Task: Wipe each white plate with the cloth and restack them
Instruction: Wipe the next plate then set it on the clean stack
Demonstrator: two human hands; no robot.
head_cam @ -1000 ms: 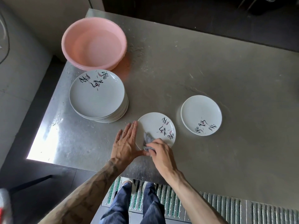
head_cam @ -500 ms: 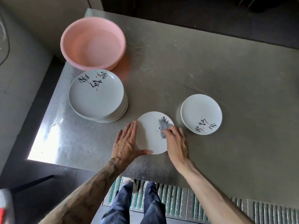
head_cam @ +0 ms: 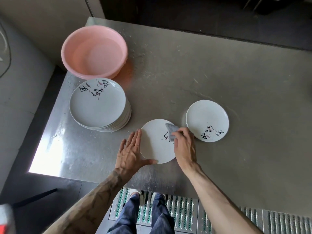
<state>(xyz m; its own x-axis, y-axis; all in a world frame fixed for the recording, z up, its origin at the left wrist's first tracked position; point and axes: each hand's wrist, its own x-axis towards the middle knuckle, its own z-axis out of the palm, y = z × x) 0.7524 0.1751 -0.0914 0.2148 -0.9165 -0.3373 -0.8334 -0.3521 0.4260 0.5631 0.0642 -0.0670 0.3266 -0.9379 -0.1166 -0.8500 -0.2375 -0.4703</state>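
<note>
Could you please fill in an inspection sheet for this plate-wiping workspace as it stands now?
Surface: steel table, scuffed, with glare near its left edge.
Job's things: one plate in front with the cloth on it; tall stack on the left; lower stack on the right.
Clutter: pink basin at the far left corner.
Grippers: left hand flat, against the plate's rim; right hand pinches the cloth.
Cables: thin dark line far left, possibly a cable.
Surroundings: grated floor mat underfoot.
</note>
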